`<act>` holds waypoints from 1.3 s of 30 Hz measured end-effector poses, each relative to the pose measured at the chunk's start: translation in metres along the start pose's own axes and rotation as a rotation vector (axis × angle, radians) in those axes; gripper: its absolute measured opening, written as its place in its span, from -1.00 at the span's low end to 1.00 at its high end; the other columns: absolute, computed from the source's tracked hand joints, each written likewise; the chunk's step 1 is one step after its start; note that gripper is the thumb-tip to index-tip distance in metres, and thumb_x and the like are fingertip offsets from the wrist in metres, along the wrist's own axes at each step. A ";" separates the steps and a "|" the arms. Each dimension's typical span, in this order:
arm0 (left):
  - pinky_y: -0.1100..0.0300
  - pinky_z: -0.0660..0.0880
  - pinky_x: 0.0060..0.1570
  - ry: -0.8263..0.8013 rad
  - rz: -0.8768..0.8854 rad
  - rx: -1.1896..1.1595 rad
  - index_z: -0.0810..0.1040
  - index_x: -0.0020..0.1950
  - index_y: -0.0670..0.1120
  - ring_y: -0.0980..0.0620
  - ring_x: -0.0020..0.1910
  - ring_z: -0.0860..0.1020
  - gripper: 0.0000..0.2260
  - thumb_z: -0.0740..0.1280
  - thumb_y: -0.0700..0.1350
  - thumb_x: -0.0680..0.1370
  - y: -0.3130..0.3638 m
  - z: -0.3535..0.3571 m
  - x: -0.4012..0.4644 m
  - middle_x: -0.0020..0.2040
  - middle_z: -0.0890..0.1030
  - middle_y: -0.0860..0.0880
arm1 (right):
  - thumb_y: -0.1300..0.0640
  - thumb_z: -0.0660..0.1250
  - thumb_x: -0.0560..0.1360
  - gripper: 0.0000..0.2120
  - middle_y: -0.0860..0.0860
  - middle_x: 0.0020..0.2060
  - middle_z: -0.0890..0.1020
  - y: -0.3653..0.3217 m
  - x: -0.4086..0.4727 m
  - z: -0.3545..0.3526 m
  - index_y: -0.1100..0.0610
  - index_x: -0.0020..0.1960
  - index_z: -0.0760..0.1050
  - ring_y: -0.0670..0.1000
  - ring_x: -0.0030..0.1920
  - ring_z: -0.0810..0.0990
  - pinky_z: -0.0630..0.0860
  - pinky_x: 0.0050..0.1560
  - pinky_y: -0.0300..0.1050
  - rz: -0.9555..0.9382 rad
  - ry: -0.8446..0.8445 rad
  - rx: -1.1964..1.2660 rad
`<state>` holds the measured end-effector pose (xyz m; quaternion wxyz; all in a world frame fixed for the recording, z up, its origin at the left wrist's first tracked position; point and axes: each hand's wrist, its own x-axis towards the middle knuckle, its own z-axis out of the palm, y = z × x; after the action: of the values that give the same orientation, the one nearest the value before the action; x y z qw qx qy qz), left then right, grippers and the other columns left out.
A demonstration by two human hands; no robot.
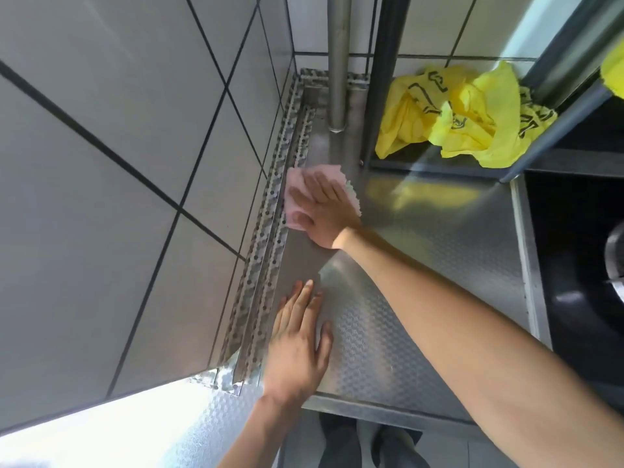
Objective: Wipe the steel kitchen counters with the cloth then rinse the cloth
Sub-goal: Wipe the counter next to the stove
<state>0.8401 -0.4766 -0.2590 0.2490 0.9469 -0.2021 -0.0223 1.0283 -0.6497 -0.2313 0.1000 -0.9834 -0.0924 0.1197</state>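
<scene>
1. My right hand presses the pink cloth flat, fingers spread, at the steel counter's far left edge.
2. My left hand rests open near the front edge.
3. The cloth looks soft and light; I'd pinch a corner.

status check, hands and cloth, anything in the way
Right hand flat on pink cloth, pressing it to the steel counter by the wall edge. Left hand flat on counter, empty. Yellow bag and post beyond the cloth.
</scene>
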 end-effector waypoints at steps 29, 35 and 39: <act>-0.17 0.40 0.47 -0.007 0.016 -0.074 0.48 0.47 -0.17 -0.09 0.59 0.35 -0.62 0.30 -0.11 0.66 -0.005 -0.011 -0.046 0.48 0.48 -0.08 | -0.08 0.09 0.71 -0.55 0.07 0.62 0.30 -0.040 -0.175 0.046 -0.01 0.55 0.40 0.18 0.67 0.11 -0.01 0.65 0.13 -0.019 0.108 0.032; -0.13 0.36 0.51 -0.037 0.061 -0.037 0.51 0.45 -0.16 -0.08 0.60 0.33 -0.61 0.28 -0.04 0.66 -0.012 -0.016 -0.077 0.52 0.46 -0.08 | -0.12 0.01 0.75 -0.46 -0.01 0.70 -0.02 0.035 -0.294 0.053 -0.08 0.70 0.03 0.05 0.69 -0.13 -0.06 0.68 0.13 0.008 -0.001 -0.017; -0.14 0.25 0.59 -0.062 0.051 0.007 0.45 0.53 -0.12 -0.03 0.66 0.21 -0.57 0.25 -0.02 0.67 -0.014 -0.016 -0.087 0.62 0.36 -0.04 | -0.14 -0.11 0.76 -0.47 -0.02 0.69 -0.22 0.094 -0.318 0.040 -0.15 0.69 -0.17 0.06 0.68 -0.24 -0.13 0.68 0.17 0.288 -0.002 0.026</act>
<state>0.7680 -0.4239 -0.2564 0.2399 0.9412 -0.2338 -0.0448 0.7293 -0.7983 -0.2204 0.0947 -0.9850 0.0510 0.1350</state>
